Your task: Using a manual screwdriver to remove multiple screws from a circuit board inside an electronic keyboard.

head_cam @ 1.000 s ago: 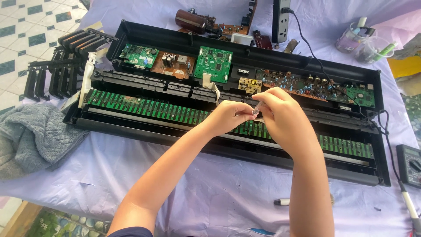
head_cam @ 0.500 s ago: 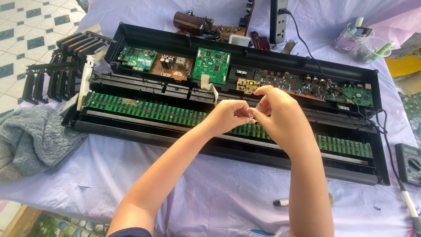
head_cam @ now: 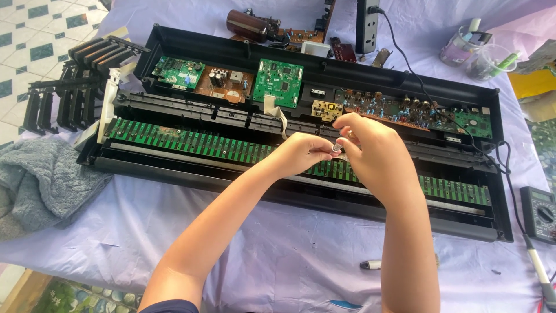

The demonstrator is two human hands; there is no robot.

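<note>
Opened electronic keyboard chassis (head_cam: pixel 174 43) on a lilac tablecloth (head_cam: pixel 278 249), both hands meeting above the long green key-contact board (head_cam: pixel 191 142).

Left of chassis: grey towel (head_cam: pixel 40 182) and removed black key sets (head_cam: pixel 69 87). Over the contact board near chassis centre: left hand (head_cam: pixel 301 153) and right hand (head_cam: pixel 373 150), fingertips together, pinched on a small silvery part (head_cam: pixel 336 149) held between them, kind not discernible. In chassis rear: green circuit boards (head_cam: pixel 278 81). Right of chassis: multimeter (head_cam: pixel 538 211). In front of chassis: marker pen (head_cam: pixel 370 265).
</note>
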